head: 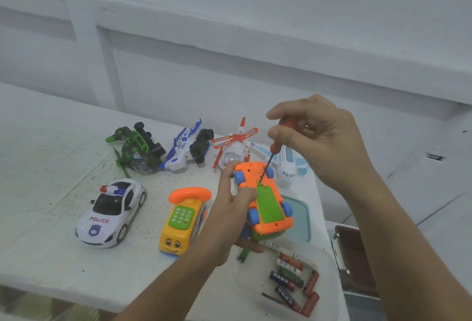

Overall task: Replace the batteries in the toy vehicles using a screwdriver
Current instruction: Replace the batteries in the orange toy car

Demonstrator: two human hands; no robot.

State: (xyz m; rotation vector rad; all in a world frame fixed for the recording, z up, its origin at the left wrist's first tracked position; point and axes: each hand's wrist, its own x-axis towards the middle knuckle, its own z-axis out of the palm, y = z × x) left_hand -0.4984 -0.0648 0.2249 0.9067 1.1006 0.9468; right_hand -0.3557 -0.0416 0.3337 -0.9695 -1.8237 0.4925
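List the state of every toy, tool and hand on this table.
orange car: upside down, gripped by left hand
green battery cover: closed, in place
screwdriver: held by right hand, tip at cover's top edge
police car: upright on wheels
phone bus: upright, receiver seated
green helicopter: tipped on its side
batteries: loose in clear tub

The white, paint-flecked tabletop (51,147) stands against a white panelled wall (229,27). At the tabletop's right edge lies a teal-rimmed lid (300,218), with a clear plastic tub (330,277) at its near right corner. A dark brown case (357,262) sits just off that right edge.
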